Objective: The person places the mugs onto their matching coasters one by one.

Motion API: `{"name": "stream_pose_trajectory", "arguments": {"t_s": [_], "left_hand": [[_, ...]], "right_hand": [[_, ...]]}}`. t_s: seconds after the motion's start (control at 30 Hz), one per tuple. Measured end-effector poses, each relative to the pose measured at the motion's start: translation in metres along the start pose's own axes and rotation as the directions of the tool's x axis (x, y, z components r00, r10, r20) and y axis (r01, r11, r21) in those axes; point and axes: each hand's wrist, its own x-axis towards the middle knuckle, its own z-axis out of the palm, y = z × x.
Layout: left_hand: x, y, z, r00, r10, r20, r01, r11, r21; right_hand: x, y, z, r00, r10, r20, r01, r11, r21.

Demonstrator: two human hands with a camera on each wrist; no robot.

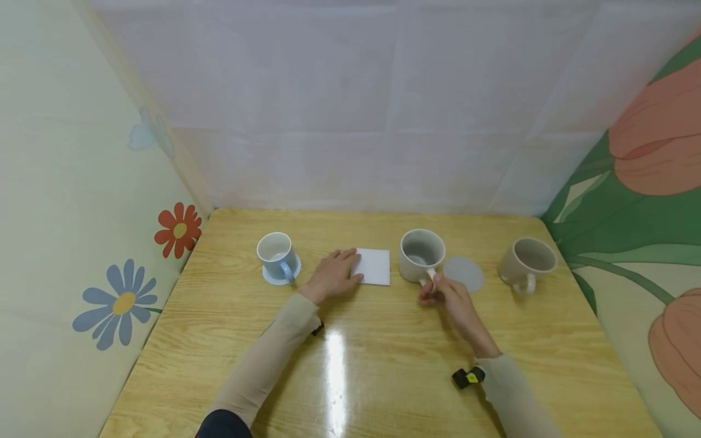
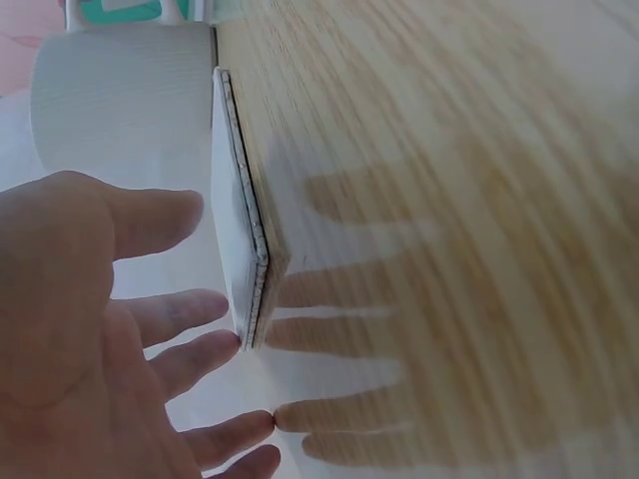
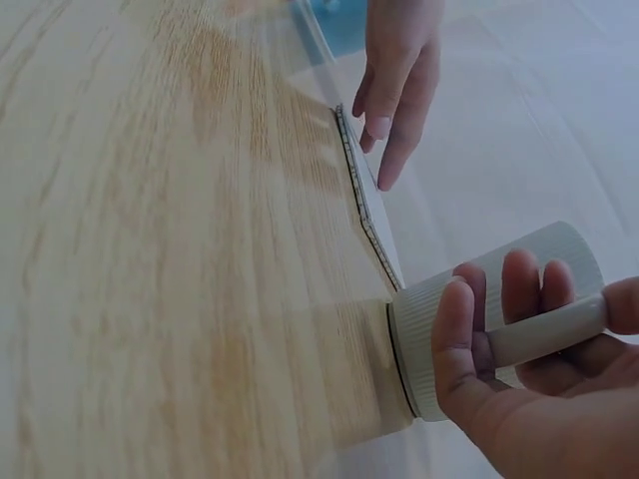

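Observation:
My left hand [image 1: 334,277] has its fingers extended, with fingertips at the left edge of a thin white square coaster [image 1: 375,266] on the table. From the left wrist view, the coaster [image 2: 240,200] shows a layered edge, and the fingers [image 2: 190,364] reach it from the side. With curled fingers my right hand [image 1: 451,298] grips the handle of a white mug [image 1: 416,267], just right of the square coaster. Fine vertical ribs cover this mug [image 3: 424,334] in the right wrist view. Its base is at the tabletop; whether it fully rests there I cannot tell.
A light blue mug [image 1: 276,255] stands on a round pale blue coaster [image 1: 268,278] at the left. Right of the gripped mug lies a round grey coaster [image 1: 465,274]. A beige mug [image 1: 520,264] stands farther right on the wooden table [image 1: 394,365], against a white back wall.

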Motion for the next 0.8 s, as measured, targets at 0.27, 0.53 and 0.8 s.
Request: {"name": "stream_pose_trajectory", "arguments": {"t_s": [0.27,0.53,0.8], "left_hand": [[0.002,-0.002,0.000,0.999,-0.032,0.040,0.032,0.999,0.000],[0.008,-0.012,0.001,0.997,-0.023,0.071,0.022,1.000,0.016],[0.006,-0.015,-0.001,0.997,0.010,0.074,-0.011,1.000,0.004]], "right_hand": [[0.001,0.001,0.001,1.000,-0.017,-0.016,0.017,1.000,0.010],[0.002,0.003,0.002,0.999,-0.038,-0.027,0.039,0.998,0.058],[0.002,0.002,0.002,0.998,-0.054,-0.045,0.055,0.998,0.030]]}}
